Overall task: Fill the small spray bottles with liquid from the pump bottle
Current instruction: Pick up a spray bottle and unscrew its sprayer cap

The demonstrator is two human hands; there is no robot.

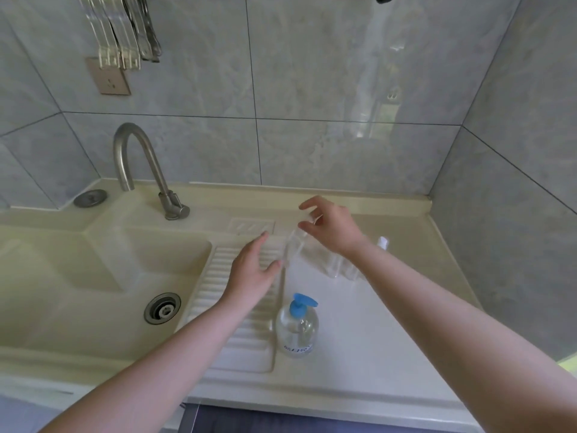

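Two hands: left hand (pixel 254 270) spread open; right hand (pixel 331 228) fingers apart over clear spray bottles (pixel 315 254)
Pump bottle (pixel 297 326): clear, blue pump, upright on tabletop (pixel 374 323), near the camera

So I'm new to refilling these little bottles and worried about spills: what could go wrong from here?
1. The small clear bottles under the right hand stand close together and look light, so a reaching finger could tip them.
2. The pump bottle stands between the forearms, so an arm could knock it toward the sink.
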